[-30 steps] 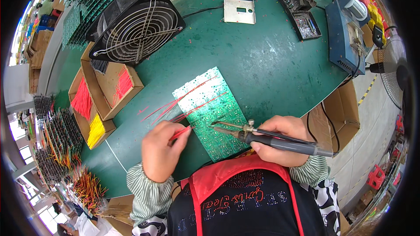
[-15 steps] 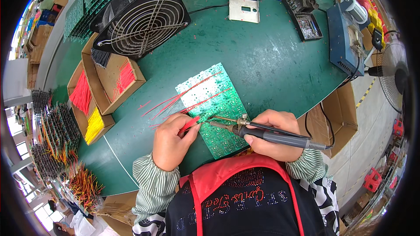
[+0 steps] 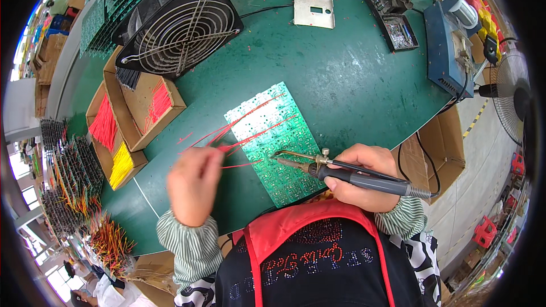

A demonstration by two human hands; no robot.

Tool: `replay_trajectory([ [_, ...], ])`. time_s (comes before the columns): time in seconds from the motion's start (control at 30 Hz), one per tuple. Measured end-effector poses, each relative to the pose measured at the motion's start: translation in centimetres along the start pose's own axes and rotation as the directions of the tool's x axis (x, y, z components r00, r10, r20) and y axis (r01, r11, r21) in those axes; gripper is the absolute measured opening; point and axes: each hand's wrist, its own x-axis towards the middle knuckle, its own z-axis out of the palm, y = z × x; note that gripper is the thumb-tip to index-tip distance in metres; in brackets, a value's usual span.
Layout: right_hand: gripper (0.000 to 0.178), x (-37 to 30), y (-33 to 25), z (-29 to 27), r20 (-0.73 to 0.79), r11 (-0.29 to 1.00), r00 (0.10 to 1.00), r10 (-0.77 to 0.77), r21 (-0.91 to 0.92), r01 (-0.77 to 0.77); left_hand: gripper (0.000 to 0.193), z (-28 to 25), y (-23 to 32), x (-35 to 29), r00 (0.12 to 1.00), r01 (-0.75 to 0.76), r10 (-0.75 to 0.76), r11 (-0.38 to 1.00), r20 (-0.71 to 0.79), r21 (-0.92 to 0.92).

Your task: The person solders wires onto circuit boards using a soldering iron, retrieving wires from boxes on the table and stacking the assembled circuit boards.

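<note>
Green worktable (image 3: 364, 102): circuit board (image 3: 276, 143), red wires (image 3: 227, 148), fan (image 3: 185, 31). Pale floor (image 3: 483, 153) alongside. Right hand (image 3: 369, 158) grips soldering iron (image 3: 357, 178); left hand (image 3: 194, 187) blurred, grip unclear.

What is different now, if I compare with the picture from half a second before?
The left hand has moved left, away from the green circuit board. A red wire now shows there, extending leftward from the board. Blur hides whether the hand let anything go. The right hand keeps its grip on the soldering iron, over the board.
</note>
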Motion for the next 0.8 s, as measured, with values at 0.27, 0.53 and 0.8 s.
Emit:
replay_trajectory([
  [0.27, 0.019, -0.6, 0.0, -0.9, -0.021, 0.999, 1.0, 0.007, -0.052, -0.008, 0.008, 1.4, 3.2, -0.4, 0.994, -0.069, 0.08, 0.988, 0.079, -0.135],
  [0.53, 0.019, -0.8, -0.2, -1.4, -0.026, 0.997, 0.999, 0.037, -0.074, -0.039, 0.01, 3.7, 3.1, 0.4, 0.979, -0.066, 0.11, 0.968, 0.17, -0.242],
  [0.8, 0.019, -0.5, 0.2, -1.0, -0.036, 0.997, 0.998, 0.049, -0.049, -0.051, 0.009, 4.0, 3.2, 0.5, 0.983, -0.047, 0.088, 0.968, 0.16, -0.245],
])
